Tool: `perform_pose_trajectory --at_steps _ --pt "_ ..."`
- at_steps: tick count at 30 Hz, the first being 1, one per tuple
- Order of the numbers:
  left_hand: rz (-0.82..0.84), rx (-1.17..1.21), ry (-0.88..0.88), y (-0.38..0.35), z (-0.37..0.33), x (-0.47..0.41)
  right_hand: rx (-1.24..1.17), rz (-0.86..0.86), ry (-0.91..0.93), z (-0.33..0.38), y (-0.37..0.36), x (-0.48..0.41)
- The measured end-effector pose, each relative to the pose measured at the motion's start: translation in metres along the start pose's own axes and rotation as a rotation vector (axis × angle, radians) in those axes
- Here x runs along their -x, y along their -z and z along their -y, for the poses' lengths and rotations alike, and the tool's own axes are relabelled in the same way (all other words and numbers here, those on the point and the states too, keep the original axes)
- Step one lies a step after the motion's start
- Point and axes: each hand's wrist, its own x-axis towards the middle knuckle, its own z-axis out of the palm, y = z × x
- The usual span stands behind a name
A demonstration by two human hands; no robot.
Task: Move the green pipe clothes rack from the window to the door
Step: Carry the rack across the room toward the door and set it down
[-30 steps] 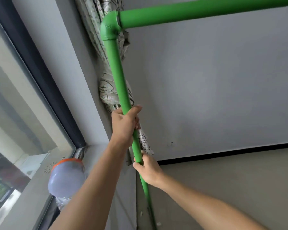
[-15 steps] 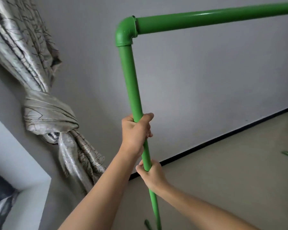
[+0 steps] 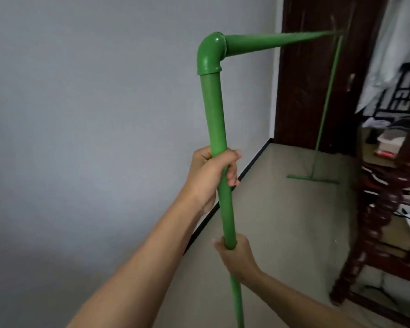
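The green pipe clothes rack (image 3: 214, 114) fills the middle of the view. Its near upright runs up to an elbow joint, and the top bar stretches away toward the dark brown door (image 3: 317, 79). The far upright and its foot bar (image 3: 314, 177) stand on the floor in front of that door. My left hand (image 3: 213, 171) grips the near upright at mid height. My right hand (image 3: 237, 259) grips the same upright lower down. The near foot of the rack is out of view.
A grey wall (image 3: 92, 114) with a black skirting strip runs along the left. A dark carved wooden table (image 3: 384, 209) loaded with books and papers stands at the right. A pale cloth (image 3: 393, 43) hangs at the upper right. Beige floor lies between wall and table.
The view has swung from the window and knotted curtain to the door. The rack has turned with me, its top bar pointing at the door. Both hands keep their grip.
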Motion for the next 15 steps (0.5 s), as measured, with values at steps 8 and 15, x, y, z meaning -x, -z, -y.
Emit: perform_pose_trajectory --at_steps 8,15 --pt "0.119 0.073 -0.004 -0.043 -0.001 -0.056 -0.079 -0.581 -0.037 -0.010 0.014 -0.041" --pt "0.110 0.117 -0.005 -0.052 0.021 -0.103 -0.059 -0.617 0.020 -0.017 0.031 -0.093"
